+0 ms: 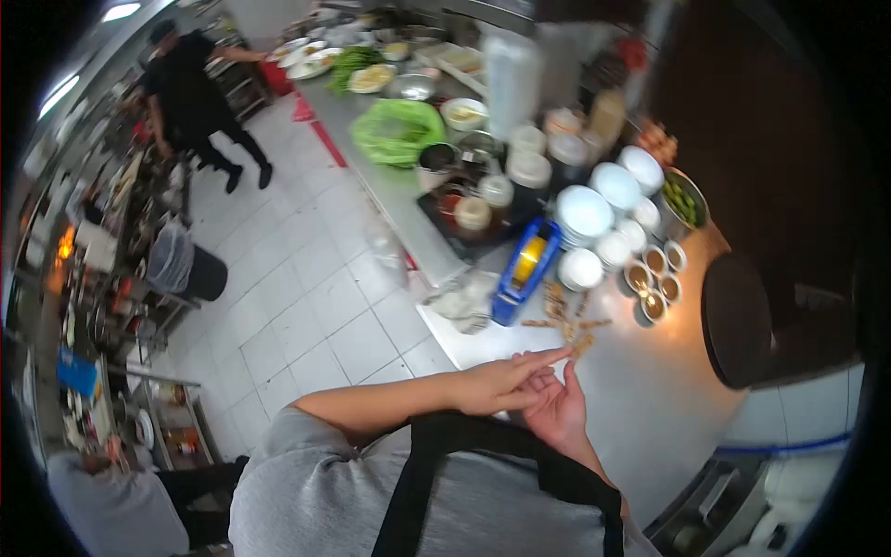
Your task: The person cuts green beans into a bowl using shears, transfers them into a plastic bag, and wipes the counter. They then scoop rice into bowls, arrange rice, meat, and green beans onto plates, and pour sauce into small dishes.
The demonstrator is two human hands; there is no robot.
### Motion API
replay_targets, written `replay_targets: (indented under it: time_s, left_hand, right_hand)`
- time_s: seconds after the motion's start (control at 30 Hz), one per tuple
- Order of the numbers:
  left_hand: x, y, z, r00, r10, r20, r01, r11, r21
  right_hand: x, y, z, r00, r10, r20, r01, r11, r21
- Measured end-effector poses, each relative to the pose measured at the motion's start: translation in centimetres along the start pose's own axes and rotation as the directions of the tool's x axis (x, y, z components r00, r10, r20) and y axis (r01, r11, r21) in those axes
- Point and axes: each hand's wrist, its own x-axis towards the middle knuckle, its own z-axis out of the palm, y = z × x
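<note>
My left hand reaches across my right hand, and the two touch. The left fingers are stretched out, and nothing clear shows in them. My right palm is turned up with the thumb apart, its fingers partly covered by the left hand. Just beyond the fingertips, several thin brown pieces lie fanned out on the metal table. A blue tape dispenser with a yellow roll stands behind them. Beside it is a crumpled cloth.
Stacked white bowls, small cups of brown sauce and a green plastic bag stand on the table. A round dark lid is at right. One person stands beyond the aisle; another is at lower left.
</note>
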Motion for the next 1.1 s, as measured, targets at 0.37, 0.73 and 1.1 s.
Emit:
replay_targets:
  time_s: [0.37,0.73,1.1]
  left_hand:
    - [-37.8,-3.5,-16.2,0.425,-0.075,-0.902,0.819,0.458,0.347]
    - [-52.2,-4.9,-33.4,-0.056,-0.101,-0.993,0.823,0.559,-0.103]
    - [-60.2,-9.9,-56.2,-0.456,0.260,-0.851,0.732,0.653,-0.193]
  right_hand:
    - [20.9,21.5,14.9,0.828,0.122,0.548,0.480,0.353,-0.803]
    - [48.0,33.1,32.0,0.945,0.050,0.322,0.237,-0.785,-0.572]
    - [80.9,35.1,39.0,0.938,0.201,0.283,0.269,0.093,-0.959]
